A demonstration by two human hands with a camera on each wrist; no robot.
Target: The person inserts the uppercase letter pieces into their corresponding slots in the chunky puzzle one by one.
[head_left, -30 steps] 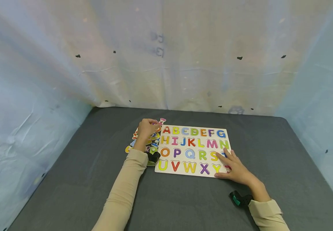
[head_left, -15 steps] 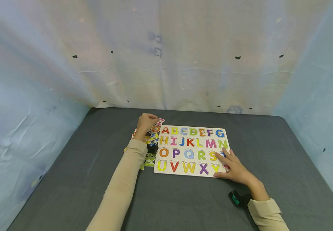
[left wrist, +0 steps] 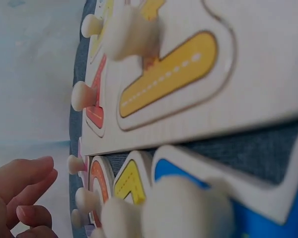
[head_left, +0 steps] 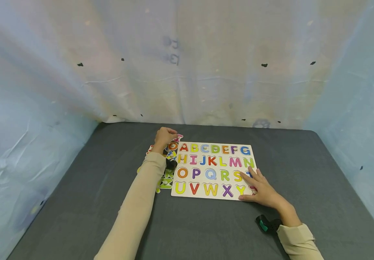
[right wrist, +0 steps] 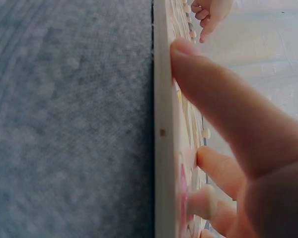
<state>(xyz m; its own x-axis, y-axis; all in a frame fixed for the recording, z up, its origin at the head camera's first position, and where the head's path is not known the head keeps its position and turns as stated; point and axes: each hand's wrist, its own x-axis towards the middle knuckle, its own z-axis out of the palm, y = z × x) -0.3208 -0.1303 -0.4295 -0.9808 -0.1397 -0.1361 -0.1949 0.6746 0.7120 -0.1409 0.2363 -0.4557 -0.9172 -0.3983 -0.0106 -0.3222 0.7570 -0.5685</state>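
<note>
A white alphabet puzzle board [head_left: 219,190] lies flat, with knobbed letter pieces standing in its top row and a yellow H piece [left wrist: 169,74] below them. My left hand [head_left: 165,138] hovers over the loose pieces at the board's left, fingertips beside a pink I piece [head_left: 178,138]. In the left wrist view its fingers are loosely bent and hold nothing, a little apart from the pink piece's knob [left wrist: 76,164]. My right hand [head_left: 261,191] rests spread on the board's lower right corner, thumb at the near edge, partly covering the letters there.
More loose knobbed letters lie close together left of the board, among them an orange O [head_left: 172,146] and a green R [head_left: 169,173]; my left arm hides some. Grey cloth [head_left: 206,231] covers the table, and a pale sheet [head_left: 212,101] hangs behind it.
My left hand has shifted slightly away from me, up towards the pink I piece, uncovering more loose letters. The right hand stays on the board.
</note>
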